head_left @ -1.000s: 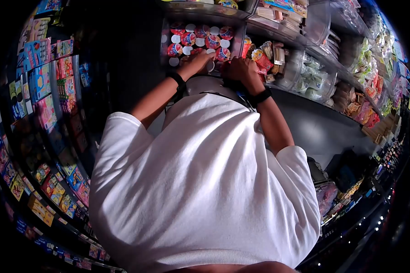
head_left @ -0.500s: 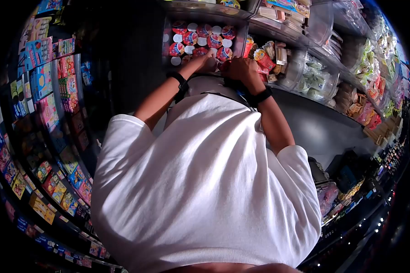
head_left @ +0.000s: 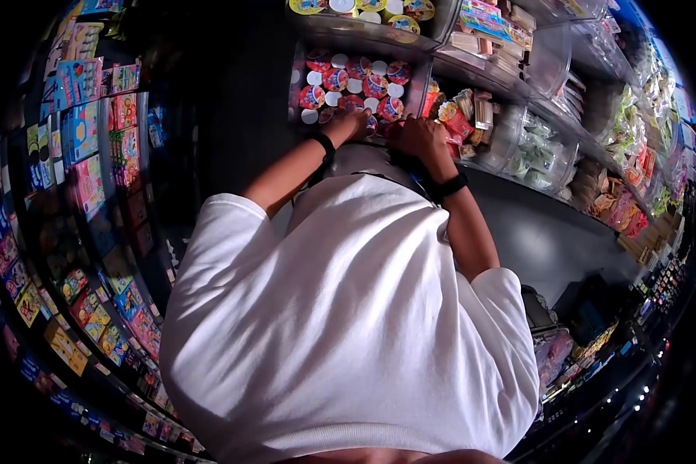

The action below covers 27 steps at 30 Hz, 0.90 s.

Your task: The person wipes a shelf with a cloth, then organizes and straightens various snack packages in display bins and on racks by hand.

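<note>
Both hands are at the near edge of a clear bin (head_left: 295, 97) filled with rows of red-lidded cups (head_left: 336, 79) and white round pieces (head_left: 332, 99). My left hand (head_left: 353, 124) is over the cups in the near row, with its fingers bent and pressed together; what they hold, if anything, is hidden. Just to the right, my right hand (head_left: 421, 138) is curled at the bin's near right corner, its fingertips hidden from view. Each wrist wears a black band.
Right of the bin, compartments hold red snack packets (head_left: 455, 121) and pale green wrapped sweets (head_left: 537, 142). Yellow-lidded cups (head_left: 404, 28) fill a bin above. Shelves of colourful packages (head_left: 87, 124) stand at the left. A bag (head_left: 553, 348) is at the lower right.
The view has shifted, so the bins sit lower and further right. My left hand has moved closer to the cups and the white piece near its fingertips no longer shows.
</note>
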Motion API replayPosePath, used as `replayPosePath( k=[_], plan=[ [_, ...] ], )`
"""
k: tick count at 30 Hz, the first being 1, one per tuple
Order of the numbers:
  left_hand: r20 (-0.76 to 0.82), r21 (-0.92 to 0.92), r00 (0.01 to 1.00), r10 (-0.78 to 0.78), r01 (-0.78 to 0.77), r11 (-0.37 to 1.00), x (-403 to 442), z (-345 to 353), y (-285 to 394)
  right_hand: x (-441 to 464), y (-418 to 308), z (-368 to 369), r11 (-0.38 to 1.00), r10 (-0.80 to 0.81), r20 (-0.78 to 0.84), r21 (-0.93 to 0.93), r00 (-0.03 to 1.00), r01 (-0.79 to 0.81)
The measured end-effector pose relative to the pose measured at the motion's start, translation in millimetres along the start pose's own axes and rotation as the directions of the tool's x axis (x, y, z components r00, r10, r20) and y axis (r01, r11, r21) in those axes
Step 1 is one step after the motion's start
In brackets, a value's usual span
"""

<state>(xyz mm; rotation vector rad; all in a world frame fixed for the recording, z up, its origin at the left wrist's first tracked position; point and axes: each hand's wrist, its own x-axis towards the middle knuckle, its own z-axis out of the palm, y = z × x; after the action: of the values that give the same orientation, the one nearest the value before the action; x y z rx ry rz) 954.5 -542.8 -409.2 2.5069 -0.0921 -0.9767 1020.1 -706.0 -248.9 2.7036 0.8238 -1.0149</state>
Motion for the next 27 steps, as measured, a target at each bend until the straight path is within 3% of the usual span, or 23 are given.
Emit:
replayPosePath(
  k=[3,4,6,8,9,11,13,15,16,18,20,22,23,24,26,27],
  plan=[
    [-0.050,0.265,0.977,0.206,-0.186,0.946,41,47,-33,-3,0,1,1.000,0.016,-0.015,0.019,1.000,-0.016],
    [0.050,0.192,0.992,0.115,-0.123,0.974,12,4,-10,-4,-1,0,0.999,0.022,-0.018,0.025,1.000,-0.021],
    [-0.019,-0.049,0.985,-0.170,0.169,0.984,-32,-31,18,-1,1,7,0.998,0.039,-0.042,0.048,0.998,-0.037],
    [-0.061,0.019,0.998,0.004,-0.003,1.000,6,17,-19,-4,-2,4,0.999,0.039,-0.041,0.021,0.998,-0.038],
    [-0.263,0.224,0.955,0.138,-0.079,0.972,21,51,-36,-6,-4,3,0.999,0.039,-0.040,0.022,0.998,-0.038],
    [-0.539,0.182,0.757,0.370,-0.324,0.928,7,48,-41,-10,-5,1,0.999,0.019,-0.062,0.027,0.998,-0.018],
    [-0.288,0.430,0.895,0.340,-0.197,0.881,3,34,-23,-9,-2,1,0.998,0.040,-0.046,0.053,0.998,-0.037],
    [-0.190,0.383,0.962,0.196,-0.111,0.917,1,18,-11,-11,-6,-1,0.998,0.039,-0.062,0.059,0.997,-0.036],
    [-0.201,0.183,0.980,0.018,0.020,0.983,-9,-1,4,-15,-8,-4,0.998,0.022,-0.063,0.053,0.998,-0.019],
    [-0.236,0.188,0.965,0.111,-0.067,0.980,-10,-1,2,-18,-12,-8,0.999,-0.021,-0.097,0.044,0.995,0.025],
    [-0.187,0.194,0.970,0.157,-0.120,0.974,-13,-4,-3,-1,-19,16,0.998,0.062,-0.273,0.047,0.960,-0.051],
    [-0.129,0.211,0.971,0.199,-0.170,0.963,-12,-17,-4,4,-22,17,1.000,-0.015,-0.255,-0.002,0.967,0.015],
    [0.115,0.379,0.990,-0.085,0.035,0.925,-18,-37,14,7,-22,20,0.991,-0.098,-0.257,-0.113,0.962,0.071],
    [0.000,0.366,0.998,0.057,-0.053,0.929,-1,-2,-19,11,-22,23,0.991,-0.098,-0.250,-0.110,0.963,0.072],
    [-0.231,0.413,0.913,0.336,-0.221,0.884,34,70,-85,21,-23,28,0.979,-0.147,-0.093,-0.156,0.985,0.132],
    [-0.244,0.572,0.864,0.441,-0.239,0.785,41,80,-98,11,-32,11,0.989,-0.073,-0.076,-0.130,0.994,0.062]
  ],
)
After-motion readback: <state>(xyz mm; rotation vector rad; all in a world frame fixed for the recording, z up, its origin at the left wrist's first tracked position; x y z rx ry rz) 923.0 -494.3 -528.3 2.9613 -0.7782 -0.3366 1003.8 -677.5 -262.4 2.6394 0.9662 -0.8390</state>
